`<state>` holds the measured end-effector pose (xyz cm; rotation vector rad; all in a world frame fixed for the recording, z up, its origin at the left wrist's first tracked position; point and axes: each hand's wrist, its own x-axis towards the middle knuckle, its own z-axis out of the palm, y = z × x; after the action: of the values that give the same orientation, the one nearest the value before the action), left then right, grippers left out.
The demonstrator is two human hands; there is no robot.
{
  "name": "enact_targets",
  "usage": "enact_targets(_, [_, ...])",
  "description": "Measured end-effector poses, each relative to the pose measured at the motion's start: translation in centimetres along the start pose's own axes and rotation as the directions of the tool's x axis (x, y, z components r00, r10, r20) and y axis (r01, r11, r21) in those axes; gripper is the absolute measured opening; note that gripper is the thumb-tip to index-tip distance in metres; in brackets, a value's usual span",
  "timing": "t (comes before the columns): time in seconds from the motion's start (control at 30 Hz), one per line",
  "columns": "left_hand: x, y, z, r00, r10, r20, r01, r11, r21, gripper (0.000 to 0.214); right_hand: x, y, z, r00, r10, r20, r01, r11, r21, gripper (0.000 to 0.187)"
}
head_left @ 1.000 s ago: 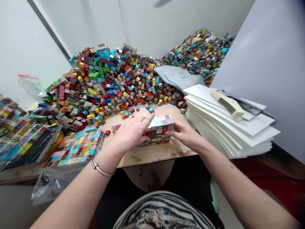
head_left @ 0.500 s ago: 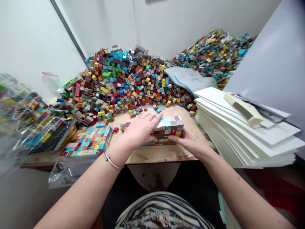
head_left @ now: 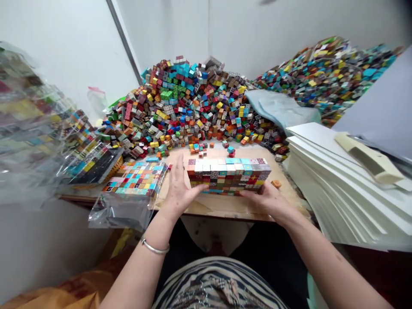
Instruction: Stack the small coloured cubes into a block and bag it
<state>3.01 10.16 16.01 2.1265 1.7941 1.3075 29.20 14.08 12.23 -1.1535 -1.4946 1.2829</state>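
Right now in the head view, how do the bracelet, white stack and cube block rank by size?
1. White stack, cut off by the frame edge
2. Cube block
3. Bracelet

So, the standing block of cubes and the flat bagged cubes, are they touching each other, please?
Apart. The head view shows the left hand and some tan board between the standing block of cubes and the flat bagged cubes.

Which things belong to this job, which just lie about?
Job, apparently:
cube block, touched by left hand and right hand
light-brown board beneath
loose cube pile, probably

Lying about, seemingly:
white sheet stack
cream-handled tool on it
pale-blue sheet
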Motion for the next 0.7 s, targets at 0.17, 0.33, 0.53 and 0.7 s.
enact_targets(0.17, [1.1,1.0,-0.4,0.973,0.227,0.029,-0.229,0.966,0.12,0.089,0.0,0.1,0.2,1.0,0.023,-0.007,-0.023,1.0,-0.01,0.054])
enact_targets(0.33, [3.0,1.5,-1.6,0.927,0.334,0.169,-0.357,0.924,0.137,0.055,-0.1,0.4,0.2,1.0,0.018,-0.017,-0.018,0.998,-0.053,0.053])
enact_targets(0.53, [3.5,0.1,-1.7,0.961,0.154,0.229,-0.102,0.969,-0.224,0.078,0.0,0.1,0.0,1.0,0.025,-0.004,-0.026,0.995,-0.092,0.056])
enact_targets(0.7, [3.6,-0.7,-0.7,0.956,0.043,0.291,0.121,0.845,-0.52,0.092,0.1,0.4,-0.3,0.999,0.039,0.009,-0.038,0.992,-0.119,0.054])
